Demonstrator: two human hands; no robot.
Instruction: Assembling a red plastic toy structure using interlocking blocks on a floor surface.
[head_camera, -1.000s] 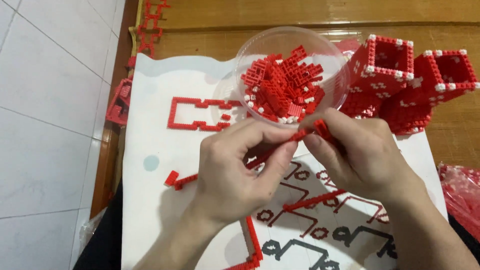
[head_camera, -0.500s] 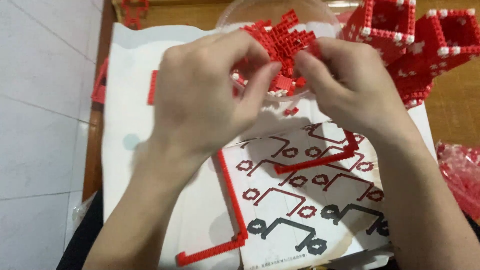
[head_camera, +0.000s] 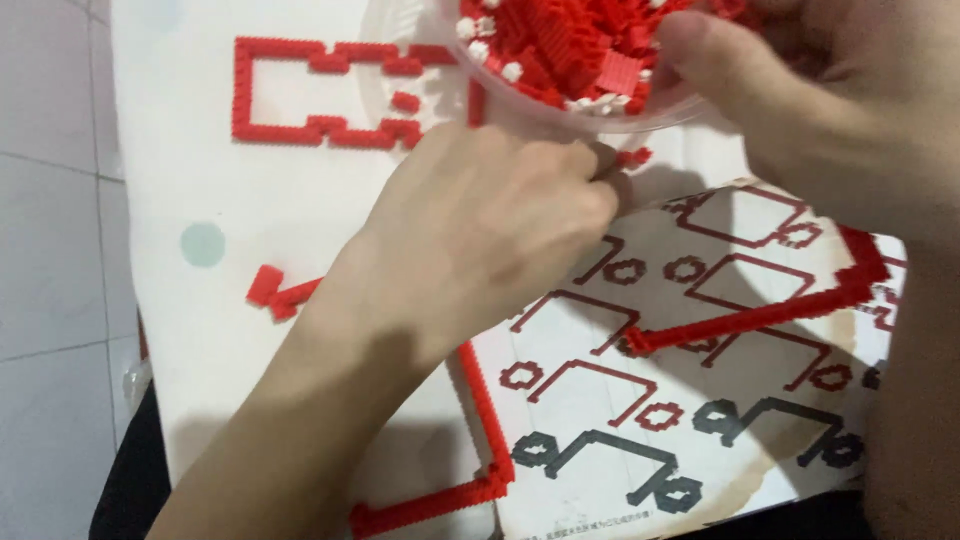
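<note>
My left hand (head_camera: 480, 230) is curled over the white sheet, knuckles up. A small red brick piece (head_camera: 635, 157) sticks out at its fingertips, just below the bowl. The clear plastic bowl (head_camera: 560, 112) at the top holds several loose red and white bricks. My right hand (head_camera: 830, 110) is at the top right with its thumb against the bowl's rim; its fingers are hidden. An instruction sheet (head_camera: 700, 420) with red and black diagrams lies below, and a thin red brick strip (head_camera: 760, 315) runs across it.
A red brick outline (head_camera: 320, 90) lies on the white paper at the upper left. A small red fragment (head_camera: 272, 288) sits beside my left wrist. Another red strip (head_camera: 487, 420) runs down the sheet's left edge and bends along the bottom. Grey floor tiles (head_camera: 50, 250) are on the left.
The view has moved closer and lower. My hands have come apart: the left dropped below the bowl, and the right stayed at the bowl's rim. The long red strip now lies on the sheet.
</note>
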